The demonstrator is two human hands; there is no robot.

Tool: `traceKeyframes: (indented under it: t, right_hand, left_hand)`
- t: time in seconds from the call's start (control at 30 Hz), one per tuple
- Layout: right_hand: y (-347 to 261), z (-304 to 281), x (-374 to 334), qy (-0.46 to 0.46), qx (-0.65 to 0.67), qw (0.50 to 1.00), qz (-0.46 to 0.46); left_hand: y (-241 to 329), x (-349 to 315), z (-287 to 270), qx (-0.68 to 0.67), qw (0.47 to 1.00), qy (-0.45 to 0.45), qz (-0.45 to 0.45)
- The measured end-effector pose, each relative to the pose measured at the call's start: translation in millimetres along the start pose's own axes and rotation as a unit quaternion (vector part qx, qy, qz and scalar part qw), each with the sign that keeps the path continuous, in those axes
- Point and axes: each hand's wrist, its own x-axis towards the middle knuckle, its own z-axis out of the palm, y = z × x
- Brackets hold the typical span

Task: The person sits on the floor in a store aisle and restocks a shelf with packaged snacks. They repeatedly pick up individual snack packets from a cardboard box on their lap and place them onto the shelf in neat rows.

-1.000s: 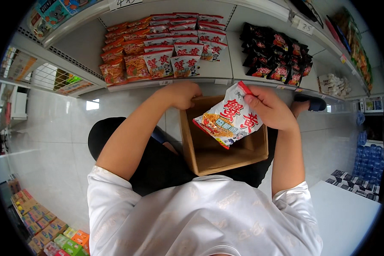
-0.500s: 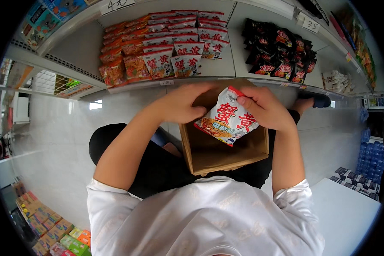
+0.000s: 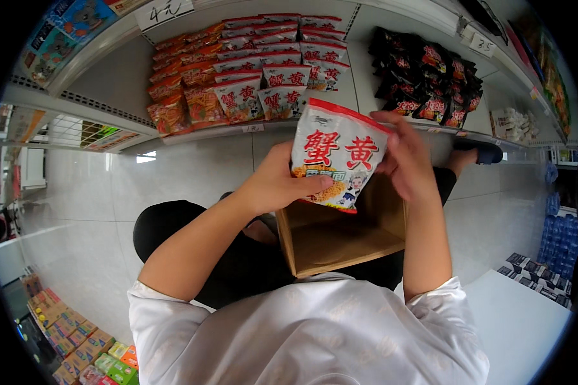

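Observation:
A white snack bag with red edges and red lettering is held up above the open cardboard box. My left hand is closed on its left side, with the thumb across the front and the other fingers hidden behind. At the bag's right edge, my right hand has its fingers apart, touching or close to the upper corner, and is slightly blurred. The box stands between my legs, and the part of its inside that shows is bare cardboard.
Ahead, a low shelf holds rows of matching white bags, orange bags beside them, and black bags farther right. A white surface lies at lower right, near bottled water. Small cartons fill the lower left.
The snack bag has risen toward the shelf and now stands more upright. My left hand has taken hold of its left side, while my right hand has loosened from the top corner.

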Motion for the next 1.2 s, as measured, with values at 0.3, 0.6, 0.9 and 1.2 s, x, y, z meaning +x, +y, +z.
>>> traceKeyframes:
  t: [0.3,0.6,0.9,1.2]
  right_hand:
    - [17,-1,31,-0.027,-0.252,0.967,0.020]
    - [33,-132,169,0.047,-0.394,0.918,-0.011]
    - [150,-137,226,0.026,-0.444,0.893,-0.066]
    - [189,-138,252,0.109,-0.447,0.870,-0.179]
  left_hand:
    - [-21,11,4,0.095,0.971,0.126,0.180]
    - [-17,13,-35,0.655,0.754,-0.028,-0.048]
    - [-7,6,-56,0.640,0.762,-0.066,-0.071]
    - [-6,10,-63,0.624,0.775,-0.054,-0.083]
